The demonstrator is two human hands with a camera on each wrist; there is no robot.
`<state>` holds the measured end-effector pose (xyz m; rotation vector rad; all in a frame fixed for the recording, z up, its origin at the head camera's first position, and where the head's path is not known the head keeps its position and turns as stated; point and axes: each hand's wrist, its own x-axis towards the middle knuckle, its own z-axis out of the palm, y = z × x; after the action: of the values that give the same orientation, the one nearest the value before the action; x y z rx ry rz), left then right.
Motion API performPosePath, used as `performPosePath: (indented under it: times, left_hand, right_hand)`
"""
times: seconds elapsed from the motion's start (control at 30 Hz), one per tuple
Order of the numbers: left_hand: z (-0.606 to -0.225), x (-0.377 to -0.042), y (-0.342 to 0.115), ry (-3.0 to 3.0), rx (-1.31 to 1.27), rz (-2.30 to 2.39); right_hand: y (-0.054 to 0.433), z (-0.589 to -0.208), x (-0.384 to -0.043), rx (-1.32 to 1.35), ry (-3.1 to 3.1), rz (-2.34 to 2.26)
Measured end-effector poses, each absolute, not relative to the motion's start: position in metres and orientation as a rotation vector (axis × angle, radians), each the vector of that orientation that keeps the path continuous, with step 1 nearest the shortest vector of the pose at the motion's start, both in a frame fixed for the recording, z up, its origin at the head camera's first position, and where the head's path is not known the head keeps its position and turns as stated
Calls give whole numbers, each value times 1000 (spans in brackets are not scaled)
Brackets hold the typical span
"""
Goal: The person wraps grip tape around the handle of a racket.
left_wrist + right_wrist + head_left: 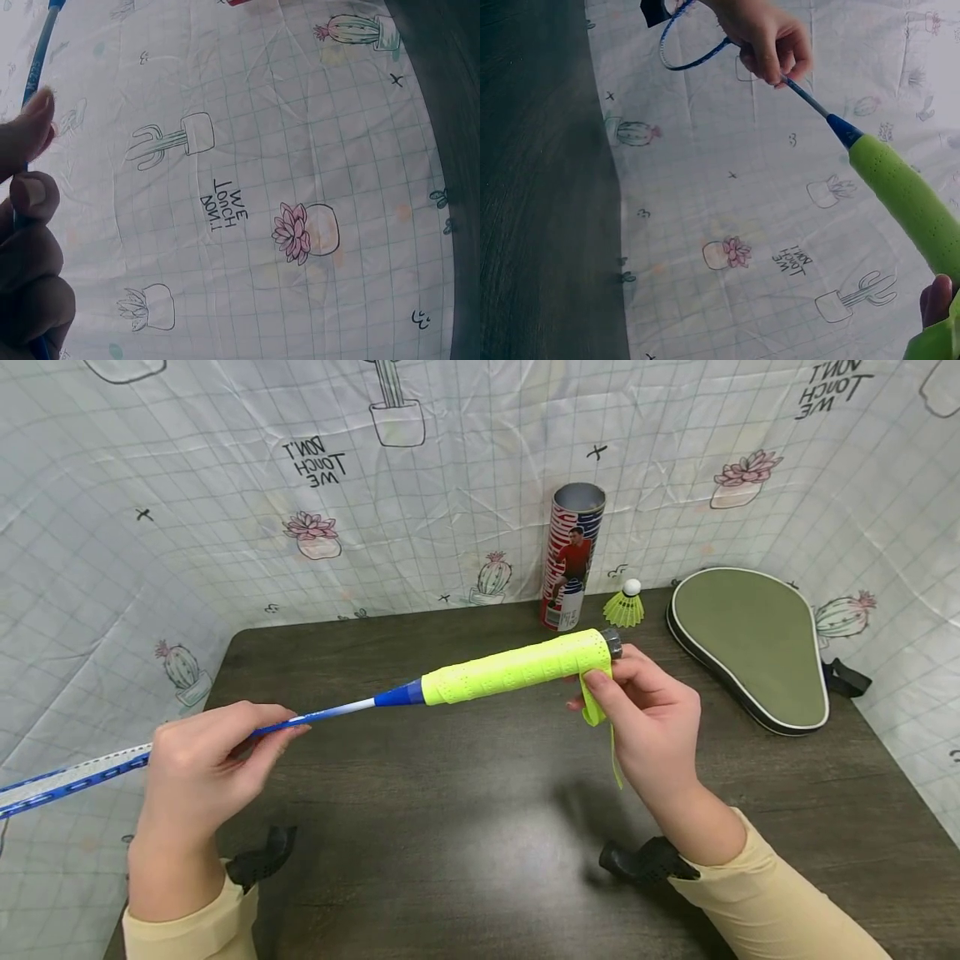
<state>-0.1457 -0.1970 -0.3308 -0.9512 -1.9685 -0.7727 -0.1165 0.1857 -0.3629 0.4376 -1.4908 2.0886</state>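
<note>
A blue and white badminton racket (pixel 345 707) is held up above the table, its handle pointing right and tilted slightly upward. Neon-yellow perforated grip tape (pixel 517 667) covers most of the handle, leaving the dark butt end (pixel 612 643) bare. My left hand (pixel 206 760) pinches the shaft between thumb and fingers close to the frame; the right wrist view shows this left hand (pixel 769 45) too. At the butt end my right hand (pixel 652 714) pinches the loose tail of the tape between thumb and fingers. A folded piece and a thin strip (pixel 617 760) dangle below.
Behind the handle, a shuttlecock tube (pixel 573 556) stands upright at the table's back edge. A yellow shuttlecock (pixel 625 606) sits beside it, cork up. An olive paddle case (pixel 750 643) lies at the right on the dark table (pixel 420 860). Patterned cloth (pixel 450 485) walls the back and sides.
</note>
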Motion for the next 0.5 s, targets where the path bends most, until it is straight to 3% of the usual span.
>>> performPosePath:
  times: [0.5]
  left_hand:
    - [-334, -149, -192, -1865, -822, -737]
  right_hand:
    - [187, -364, -116, 413, -1612, 2086]
